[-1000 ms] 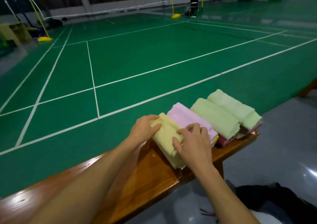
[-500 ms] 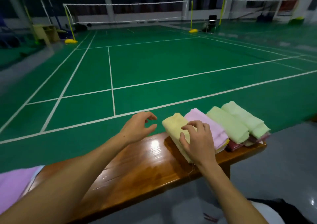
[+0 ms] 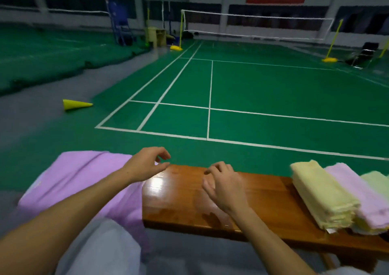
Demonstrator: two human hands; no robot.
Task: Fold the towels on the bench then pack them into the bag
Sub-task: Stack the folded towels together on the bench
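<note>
A glossy wooden bench [image 3: 185,207] runs across the lower frame. On its right end lie folded towels side by side: a yellow towel [image 3: 322,192], a pink towel [image 3: 357,192] and a green towel [image 3: 376,180] at the frame edge. An unfolded purple towel [image 3: 84,175] is spread over the bench's left part and hangs down. My left hand [image 3: 147,165] hovers open at the purple towel's right edge, holding nothing. My right hand [image 3: 223,186] hovers open above bare wood, fingers loosely curled. No bag is in view.
Beyond the bench lies a green badminton court [image 3: 263,89] with white lines and a net [image 3: 256,26]. A yellow cone [image 3: 75,104] lies on grey floor at the left. A pale grey cloth [image 3: 101,247] shows at the bottom left, below my forearm.
Both hands have left the yellow towel and moved left along the bench. My view has swung left, bringing the purple towel into sight and pushing the folded stack to the right edge.
</note>
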